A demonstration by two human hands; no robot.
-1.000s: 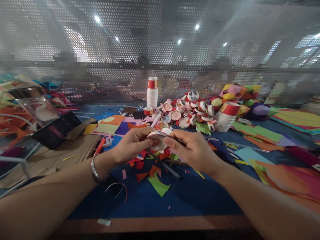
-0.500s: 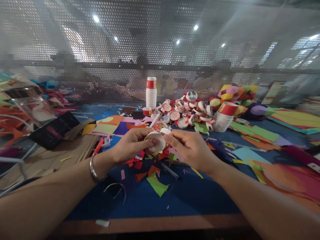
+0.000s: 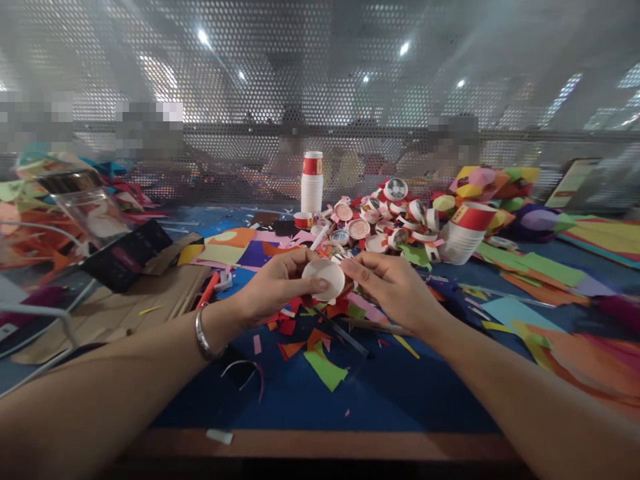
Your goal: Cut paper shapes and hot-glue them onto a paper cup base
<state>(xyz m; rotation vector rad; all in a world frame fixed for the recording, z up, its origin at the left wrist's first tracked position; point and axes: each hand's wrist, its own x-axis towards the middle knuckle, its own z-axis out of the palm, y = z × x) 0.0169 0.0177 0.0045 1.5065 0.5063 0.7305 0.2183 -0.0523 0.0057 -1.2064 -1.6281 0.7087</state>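
Observation:
My left hand (image 3: 280,287) is closed on a small white round paper cup base (image 3: 326,275), thumb pressed flat on its pale face. At the base's right edge, my right hand (image 3: 393,287) is pinched. What lies between its fingertips is too small and hidden to name. Behind the fingers sits a heap of similar cut cup bases (image 3: 359,229) with red, pink and printed faces. Below my hands, coloured paper scraps and a green paper piece (image 3: 326,368) lie on the blue table (image 3: 400,393).
A stack of paper cups (image 3: 312,190) stands at the back, and another stack (image 3: 465,233) leans at right. Coloured paper sheets (image 3: 530,313) spread rightward. On the left are cardboard (image 3: 135,320), a clear jar (image 3: 90,213) and an orange pen-like stick (image 3: 209,288). A perforated metal screen (image 3: 280,87) rises behind.
The cup base has turned, so its flat pale face shows more fully. My right fingertips have shifted slightly at its edge. The whole view has swung a little left.

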